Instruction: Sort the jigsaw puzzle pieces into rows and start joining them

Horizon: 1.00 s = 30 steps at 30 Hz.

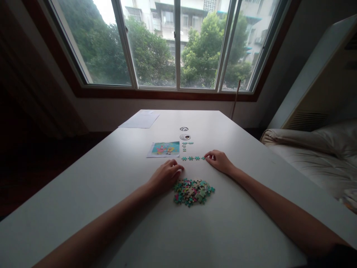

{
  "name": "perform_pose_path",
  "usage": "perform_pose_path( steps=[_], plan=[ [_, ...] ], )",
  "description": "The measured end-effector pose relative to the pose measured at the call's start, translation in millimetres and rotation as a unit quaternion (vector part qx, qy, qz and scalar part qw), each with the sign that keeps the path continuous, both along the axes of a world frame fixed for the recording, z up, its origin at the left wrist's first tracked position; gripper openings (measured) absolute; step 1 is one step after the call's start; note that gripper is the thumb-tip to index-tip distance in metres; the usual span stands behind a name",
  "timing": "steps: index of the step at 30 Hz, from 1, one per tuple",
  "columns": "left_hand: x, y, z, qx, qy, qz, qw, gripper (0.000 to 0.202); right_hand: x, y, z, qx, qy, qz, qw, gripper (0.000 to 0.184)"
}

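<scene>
1. My right hand (219, 161) has its fingertips at the end piece (203, 158), the rightmost in a row of puzzle pieces (190, 158). I can't make out whether I pinch that piece or only press on it.
2. My left hand (167, 173) lies loosely curved at the upper left edge of the pile (192, 191), fingers relaxed, with no piece visible between them.
3. To set the end piece well, I judge it best to keep it flat, slide it with a light touch, and match its height to its neighbours. Too much push could nudge the others out of line.
4. A gentle sideways turn should suit its knobs better than force; the pieces look small and light.
5. Above the row sits a corner-shaped group (184, 146), so I'd come in from the right, not over the top.
6. The picture sheet (166, 149) lies just left of that group, which limits me there.
7. Bare white table (251, 156) spreads to the right of my right hand, and a strip of it separates row and pile. The table edges are well apart from the pieces.
</scene>
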<state>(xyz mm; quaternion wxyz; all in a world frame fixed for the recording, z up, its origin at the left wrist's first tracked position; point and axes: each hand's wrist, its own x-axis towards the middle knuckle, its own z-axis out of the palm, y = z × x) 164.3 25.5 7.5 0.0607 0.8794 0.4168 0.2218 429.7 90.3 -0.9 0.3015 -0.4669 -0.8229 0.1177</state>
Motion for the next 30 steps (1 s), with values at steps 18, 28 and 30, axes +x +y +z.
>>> perform_pose_path(
  steps=[18,28,30],
  plan=[
    [-0.1,-2.6,3.2,0.004,0.004,0.003,1.0,0.025,-6.2,-23.1,20.5,-0.068,0.006,0.164,0.984,0.018],
    [0.6,-4.8,5.1,0.005,-0.007,0.004,1.0,0.024,-6.6,-40.3,35.6,-0.211,-0.023,0.282,0.936,0.026],
    [0.1,-4.8,5.3,0.005,-0.011,0.001,1.0,0.024,-7.5,-40.8,36.7,-0.226,-0.014,0.279,0.933,0.023]
  ],
)
